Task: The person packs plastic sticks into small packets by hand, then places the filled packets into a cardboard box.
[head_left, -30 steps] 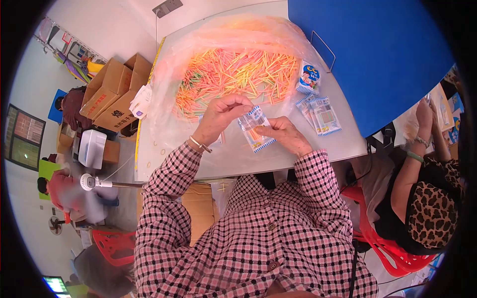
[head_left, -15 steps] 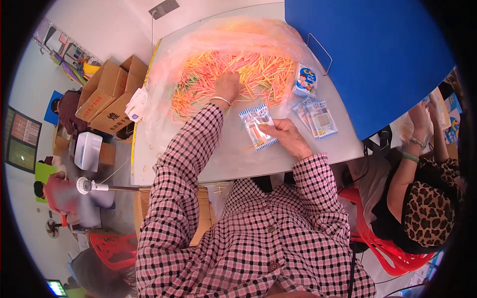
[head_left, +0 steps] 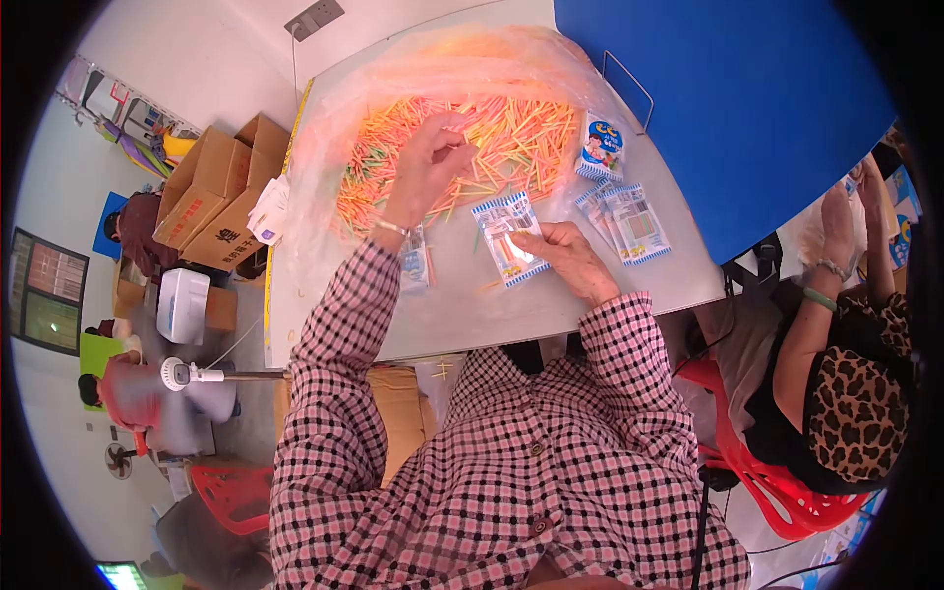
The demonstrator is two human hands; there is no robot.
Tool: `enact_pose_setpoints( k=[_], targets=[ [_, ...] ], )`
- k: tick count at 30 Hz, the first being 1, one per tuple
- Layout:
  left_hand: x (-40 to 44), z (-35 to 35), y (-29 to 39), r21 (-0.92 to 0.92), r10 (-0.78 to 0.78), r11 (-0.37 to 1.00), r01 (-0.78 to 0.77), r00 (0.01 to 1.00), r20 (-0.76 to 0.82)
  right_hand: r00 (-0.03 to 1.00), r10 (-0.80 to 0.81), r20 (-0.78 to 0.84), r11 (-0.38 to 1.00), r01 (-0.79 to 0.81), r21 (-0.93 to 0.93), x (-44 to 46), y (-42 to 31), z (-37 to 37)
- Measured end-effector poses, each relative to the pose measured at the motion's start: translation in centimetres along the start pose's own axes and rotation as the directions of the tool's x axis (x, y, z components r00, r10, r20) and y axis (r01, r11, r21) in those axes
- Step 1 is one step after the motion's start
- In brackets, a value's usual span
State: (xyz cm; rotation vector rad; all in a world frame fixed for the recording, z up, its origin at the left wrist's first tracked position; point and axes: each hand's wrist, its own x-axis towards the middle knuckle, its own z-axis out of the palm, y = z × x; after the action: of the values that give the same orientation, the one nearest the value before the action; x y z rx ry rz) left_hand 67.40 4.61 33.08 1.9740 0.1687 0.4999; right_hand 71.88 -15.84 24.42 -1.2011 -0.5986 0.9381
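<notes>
My left hand is raised over a heap of thin pink, yellow and orange sticks, its fingers curved and apart. The heap lies in a spread clear plastic bag. In my right hand is a small blue-and-white printed packet, pinched between thumb and fingers, with some sticks showing through its clear window. Another clear packet lies beside my left wrist, partly covered by it. Right of the held packet, several similar packets overlap on the table, and a blue printed pack stands behind them.
A blue panel with a wire handle borders the table on the right. Cardboard boxes and a small white fan are at the left. A co-worker's arm is at the right, by a red chair.
My left hand has lifted off the heap and shifted left, with its fingers opening. The packet beside its wrist has come into view. My right hand still holds its packet almost in place.
</notes>
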Motion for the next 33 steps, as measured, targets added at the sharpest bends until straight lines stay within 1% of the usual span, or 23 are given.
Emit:
enact_pose_setpoints(
  k=[3, 4, 7, 8, 11, 12, 14, 15, 16, 18, 19, 20, 21, 23, 24, 25, 26, 27, 28, 29, 30, 31, 33],
  targets=[
    [-2.5, 0.7, 1.6, -0.142, 0.033, 0.990, -0.026, 0.998, 0.049, 1.000, 0.005, 0.007, 1.000, -0.006, 0.008, -0.1, -0.3, 0.4],
    [-2.9, 0.9, 1.6, -0.142, 0.033, 0.989, -0.026, 0.998, 0.047, 1.000, 0.008, 0.011, 1.000, -0.008, 0.010, -0.2, -0.4, 0.5],
    [-3.9, 1.3, 1.0, -0.259, 0.050, 0.965, -0.034, 0.997, 0.056, 1.000, -0.001, 0.021, 1.000, 0.001, 0.005, -0.2, -0.4, 0.6],
    [-4.0, 1.4, 1.0, -0.260, 0.053, 0.965, -0.036, 0.997, 0.057, 1.000, -0.013, 0.025, 1.000, 0.013, 0.001, -0.3, -0.4, 0.6],
    [-4.6, 1.1, 0.9, -0.280, 0.032, 0.960, 0.012, 0.987, 0.154, 0.999, -0.017, 0.028, 1.000, 0.017, -0.007, -0.5, -0.7, 0.8],
    [-4.7, 1.1, 0.8, -0.279, 0.031, 0.960, 0.013, 0.988, 0.153, 1.000, -0.008, 0.028, 1.000, 0.008, -0.012, -0.6, -0.9, 0.8],
    [-5.0, 1.1, 0.8, -0.070, 0.076, 0.996, -0.061, 0.971, 0.228, 0.999, 0.002, 0.032, 1.000, -0.002, -0.019, -0.6, -0.9, 0.9],
    [-5.2, 1.1, 0.7, 0.035, 0.089, 0.994, -0.102, 0.960, 0.267, 0.999, -0.016, 0.029, 0.998, 0.018, -0.052, -0.5, -0.7, 0.8],
    [-5.2, 1.0, 0.6, 0.037, 0.085, 0.995, -0.098, 0.962, 0.261, 0.999, -0.034, 0.028, 0.996, 0.036, -0.084, -0.5, -0.6, 0.7],
    [-5.1, 0.9, 0.0, 0.021, 0.107, 0.993, -0.119, 0.944, 0.311, 0.998, -0.044, 0.039, 0.992, 0.048, -0.117, -0.6, -0.4, 0.5],
    [-5.1, 0.6, -0.1, 0.014, 0.116, 0.992, -0.127, 0.936, 0.332, 0.999, -0.032, -0.001, 0.984, 0.032, -0.173, -1.0, -0.9, 0.7],
    [-5.1, 0.1, 0.0, 0.017, 0.106, 0.993, -0.118, 0.941, 0.320, 0.999, -0.023, -0.040, 0.974, 0.014, -0.227, -1.4, -1.5, 0.9],
    [-5.1, -0.8, 0.6, -0.014, 0.042, 0.999, -0.039, 0.962, 0.271, 0.997, -0.020, -0.081, 0.960, -0.004, -0.280, -1.6, -1.8, 0.8],
    [-4.8, -3.1, 1.4, -0.088, -0.089, 0.991, 0.106, 0.980, 0.180, 0.987, -0.126, -0.102, 0.929, 0.082, -0.360, -2.3, -1.9, -1.3],
    [-4.7, -4.7, 0.6, -0.085, -0.093, 0.990, 0.109, 0.981, 0.171, 0.965, -0.198, -0.169, 0.932, 0.132, -0.338, -3.2, -2.5, -1.7],
    [-4.8, -6.7, -1.0, 0.056, -0.117, 0.993, 0.108, 0.974, 0.194, 0.934, -0.266, -0.240, 0.931, 0.183, -0.317, -4.1, -2.9, -2.2],
    [-5.1, -8.1, -2.4, 0.197, -0.143, 0.975, 0.100, 0.966, 0.215, 0.905, -0.331, -0.266, 0.896, 0.213, -0.391, -4.4, -2.5, -3.9],
    [-5.8, -8.8, -3.9, 0.200, -0.143, 0.975, 0.101, 0.967, 0.209, 0.872, -0.398, -0.284, 0.853, 0.238, -0.465, -4.7, -2.2, -5.6],
    [-6.8, -9.3, -5.5, 0.375, -0.060, 0.927, -0.022, 0.977, 0.205, 0.875, -0.398, -0.277, 0.853, 0.240, -0.464, -5.1, -2.1, -6.8],
    [-7.9, -9.5, -6.7, 0.535, 0.020, 0.834, -0.138, 0.975, 0.220, 0.799, -0.501, -0.333, 0.725, 0.177, -0.666, -5.4, -2.1, -7.7],
    [-8.6, -9.6, -7.9, 0.670, 0.097, 0.700, -0.246, 0.963, 0.252, 0.709, -0.610, -0.353, 0.562, 0.074, -0.824, -5.7, -2.0, -8.3],
    [-8.9, -9.4, -8.3, 0.670, 0.097, 0.701, -0.246, 0.963, 0.253, 0.710, -0.610, -0.353, 0.562, 0.073, -0.824, -5.6, -1.7, -8.7],
    [-9.4, -8.6, -9.1, 0.733, 0.052, 0.671, -0.116, 0.993, 0.110, 0.684, -0.645, -0.340, 0.334, -0.148, -0.931, -5.1, -0.7, -9.4]
  ],
)
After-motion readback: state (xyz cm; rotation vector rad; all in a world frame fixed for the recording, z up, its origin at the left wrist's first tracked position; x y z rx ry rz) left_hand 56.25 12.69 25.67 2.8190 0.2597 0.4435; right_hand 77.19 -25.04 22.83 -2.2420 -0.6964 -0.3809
